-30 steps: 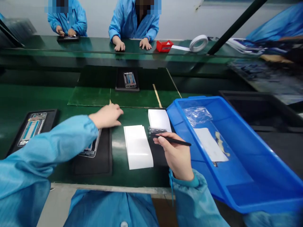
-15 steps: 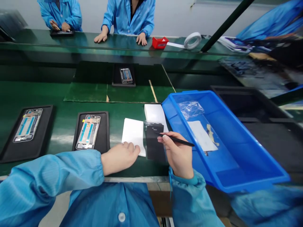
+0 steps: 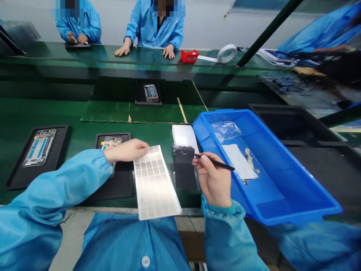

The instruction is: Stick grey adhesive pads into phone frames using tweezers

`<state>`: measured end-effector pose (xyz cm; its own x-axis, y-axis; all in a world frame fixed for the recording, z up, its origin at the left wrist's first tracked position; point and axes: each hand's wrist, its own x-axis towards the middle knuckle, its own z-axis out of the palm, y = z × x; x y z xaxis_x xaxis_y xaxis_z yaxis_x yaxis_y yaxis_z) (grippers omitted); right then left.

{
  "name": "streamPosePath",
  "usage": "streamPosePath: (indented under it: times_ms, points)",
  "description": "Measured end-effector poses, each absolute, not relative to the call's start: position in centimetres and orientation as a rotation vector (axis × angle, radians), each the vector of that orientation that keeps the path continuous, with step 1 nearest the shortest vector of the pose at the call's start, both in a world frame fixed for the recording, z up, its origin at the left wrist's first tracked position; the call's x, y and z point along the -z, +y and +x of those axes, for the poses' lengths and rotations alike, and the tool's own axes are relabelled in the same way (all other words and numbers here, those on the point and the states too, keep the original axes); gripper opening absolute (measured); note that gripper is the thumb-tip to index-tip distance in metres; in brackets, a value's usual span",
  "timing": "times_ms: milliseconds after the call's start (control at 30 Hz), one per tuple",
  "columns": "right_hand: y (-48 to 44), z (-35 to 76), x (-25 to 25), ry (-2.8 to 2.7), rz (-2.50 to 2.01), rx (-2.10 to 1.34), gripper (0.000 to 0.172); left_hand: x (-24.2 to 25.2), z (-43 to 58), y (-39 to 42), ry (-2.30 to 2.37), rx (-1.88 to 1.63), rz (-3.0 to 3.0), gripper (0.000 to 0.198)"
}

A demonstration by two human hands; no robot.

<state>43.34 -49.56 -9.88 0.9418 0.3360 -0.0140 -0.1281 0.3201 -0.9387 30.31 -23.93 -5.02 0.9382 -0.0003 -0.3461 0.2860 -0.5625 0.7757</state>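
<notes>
Gridded sheet [image 3: 154, 184] juts over the near edge of the green surface [image 3: 84, 130], long axis running away from me, my left hand [image 3: 128, 149] pinching its far left corner. Right of it, my right hand [image 3: 214, 180] is clamped on a black stylus [image 3: 218, 163].

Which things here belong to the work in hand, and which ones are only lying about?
In use: left hand holding the gridded sheet; right hand holding the black stick; black pad.
Lying about: blue bin, tape roll, red box, far tray.
</notes>
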Motion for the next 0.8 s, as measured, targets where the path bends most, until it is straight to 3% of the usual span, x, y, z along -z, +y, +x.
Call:
streamPosePath:
  times_ms: [100,200,333,500,800]
  points:
    - [-48.4,43.1,11.1,-0.274,-1.309,-0.358,0.019,7.7,30.5,-25.0,0.135,0.244,2.696,0.024]
    - [-47.3,42.9,12.1,-0.424,-1.504,-0.35,0.018,9.3,29.6,-26.8,0.052,-0.005,3.049,0.035]
    - [-45.7,43.1,12.7,-0.618,-1.661,-0.377,0.018,10.1,27.5,-28.8,-0.125,-0.029,3.115,0.026]
    - [-43.8,43.5,13.4,-0.748,-1.655,-0.466,0.02,11.5,26.1,-30.3,-0.065,0.035,3.169,0.046]
    - [-43.4,43.7,14.7,-0.864,-1.745,-0.433,0.019,12.6,25.6,-32.3,-0.016,0.045,3.273,0.051]
